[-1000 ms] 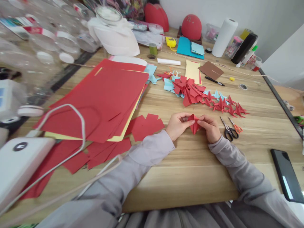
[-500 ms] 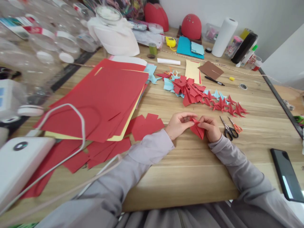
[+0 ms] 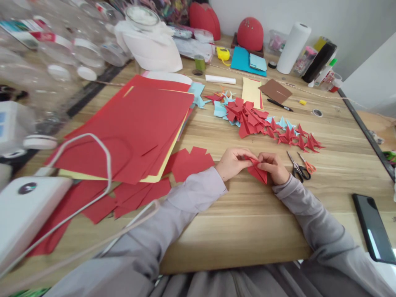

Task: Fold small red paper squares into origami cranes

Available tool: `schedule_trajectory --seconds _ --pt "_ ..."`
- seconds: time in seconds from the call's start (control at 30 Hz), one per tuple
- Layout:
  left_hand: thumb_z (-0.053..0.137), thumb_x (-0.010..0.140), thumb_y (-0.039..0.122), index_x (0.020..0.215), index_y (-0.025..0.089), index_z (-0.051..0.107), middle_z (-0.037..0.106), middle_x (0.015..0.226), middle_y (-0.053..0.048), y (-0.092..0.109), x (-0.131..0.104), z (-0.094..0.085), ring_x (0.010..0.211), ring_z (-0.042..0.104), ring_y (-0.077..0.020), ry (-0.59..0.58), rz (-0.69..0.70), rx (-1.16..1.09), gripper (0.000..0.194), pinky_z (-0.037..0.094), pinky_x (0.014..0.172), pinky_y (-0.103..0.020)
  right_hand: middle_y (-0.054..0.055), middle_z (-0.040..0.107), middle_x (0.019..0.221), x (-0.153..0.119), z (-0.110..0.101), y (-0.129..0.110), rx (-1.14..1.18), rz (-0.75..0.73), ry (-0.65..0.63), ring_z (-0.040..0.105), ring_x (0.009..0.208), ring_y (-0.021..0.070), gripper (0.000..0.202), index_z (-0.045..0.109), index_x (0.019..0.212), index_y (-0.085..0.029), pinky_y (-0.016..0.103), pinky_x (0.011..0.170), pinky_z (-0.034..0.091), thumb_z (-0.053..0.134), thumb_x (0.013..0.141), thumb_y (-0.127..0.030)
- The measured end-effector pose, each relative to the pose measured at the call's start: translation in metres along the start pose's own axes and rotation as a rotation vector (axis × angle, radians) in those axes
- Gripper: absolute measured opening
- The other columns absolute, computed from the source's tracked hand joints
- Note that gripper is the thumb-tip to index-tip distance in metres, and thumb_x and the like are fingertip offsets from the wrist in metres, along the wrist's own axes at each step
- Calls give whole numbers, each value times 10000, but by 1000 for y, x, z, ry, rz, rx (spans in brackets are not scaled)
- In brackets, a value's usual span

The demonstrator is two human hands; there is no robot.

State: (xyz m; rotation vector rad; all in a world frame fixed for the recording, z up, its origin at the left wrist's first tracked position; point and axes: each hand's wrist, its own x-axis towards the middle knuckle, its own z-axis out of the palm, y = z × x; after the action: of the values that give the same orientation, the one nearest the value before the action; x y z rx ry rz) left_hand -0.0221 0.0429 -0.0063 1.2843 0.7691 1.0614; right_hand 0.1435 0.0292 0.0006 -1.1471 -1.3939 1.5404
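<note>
A small folded piece of red paper [image 3: 258,172] is held between both hands above the wooden table, one point hanging down toward me. My left hand [image 3: 234,163] pinches its upper left edge. Opposite it, my right hand [image 3: 274,167] grips the upper right side between thumb and fingers. Beyond the hands lies a heap of folded red paper pieces [image 3: 247,117], with pale blue ones [image 3: 220,109] among them. Loose red paper squares [image 3: 192,165] are spread left of my left hand.
Black scissors [image 3: 298,170] and orange scissors [image 3: 309,165] lie right of my right hand. A phone [image 3: 375,227] rests at the right edge. Large red sheets [image 3: 139,123] are stacked at left, near a white power bank [image 3: 31,214] with a cable. Plastic bottles [image 3: 86,55] crowd the far left.
The red paper has turned slightly, its lower point swinging a little to the right. Both hands keep hold of it, with small finger shifts.
</note>
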Motion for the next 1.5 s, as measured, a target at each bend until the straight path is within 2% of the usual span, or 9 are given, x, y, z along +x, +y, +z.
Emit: schedule_trajectory --seconds 0.23,0.33,0.53,0.83,1.03,1.2,1.33,1.43,1.5 --pt "708 620 205 630 159 707 631 664 -12 1 -1 -1 653 543 -122 73 -14 -40 48 413 639 -256 -56 429 437 1 0 2 108 31 34 324 429 66 155 503 509 -168 233 455 193 623 596 -212" --pt "700 648 237 576 152 676 593 613 3 2 -1 -2 605 510 -103 93 18 -35 114 395 606 -245 -61 405 412 0 2 -1 142 50 43 293 408 62 154 486 485 -170 235 438 163 609 571 -204" --pt "690 631 179 687 162 723 671 733 -27 5 -1 -3 701 576 -131 52 38 11 67 430 659 -255 -61 394 406 0 2 -1 131 52 33 287 405 60 153 475 467 -171 233 434 165 602 551 -190" --pt "713 624 256 651 148 713 659 693 -20 3 0 -2 673 572 -128 112 -70 -100 111 442 671 -260 -62 391 414 1 0 2 95 38 42 280 414 67 158 477 483 -176 232 435 181 598 578 -212" --pt "696 671 312 643 138 694 644 662 -21 1 0 -2 634 594 -135 74 -136 -261 176 483 639 -278 -65 402 416 0 1 2 127 36 39 299 411 61 163 478 489 -171 224 437 182 605 587 -202" --pt "693 683 358 655 128 678 632 605 -19 1 2 -2 583 578 -123 157 -154 -314 232 488 614 -282 -59 440 431 -1 1 4 84 23 59 332 409 61 182 484 508 -170 215 433 205 625 610 -223" --pt "675 694 447 678 124 684 642 639 -28 3 1 1 619 581 -129 117 -125 -244 323 476 635 -275 -55 459 429 0 2 3 15 6 78 356 399 66 200 494 529 -175 212 420 233 639 636 -261" --pt "772 589 398 698 124 693 650 666 -18 4 0 3 623 557 -118 53 -101 -51 306 447 617 -252 -58 462 418 1 3 1 -27 -11 76 373 387 67 236 496 535 -177 209 410 256 663 649 -300" --pt "786 571 375 699 124 695 639 635 -10 4 0 3 587 531 -110 36 -105 46 296 424 581 -246 -59 472 422 1 3 0 -42 -12 70 384 385 65 259 507 549 -175 207 410 274 686 651 -332"
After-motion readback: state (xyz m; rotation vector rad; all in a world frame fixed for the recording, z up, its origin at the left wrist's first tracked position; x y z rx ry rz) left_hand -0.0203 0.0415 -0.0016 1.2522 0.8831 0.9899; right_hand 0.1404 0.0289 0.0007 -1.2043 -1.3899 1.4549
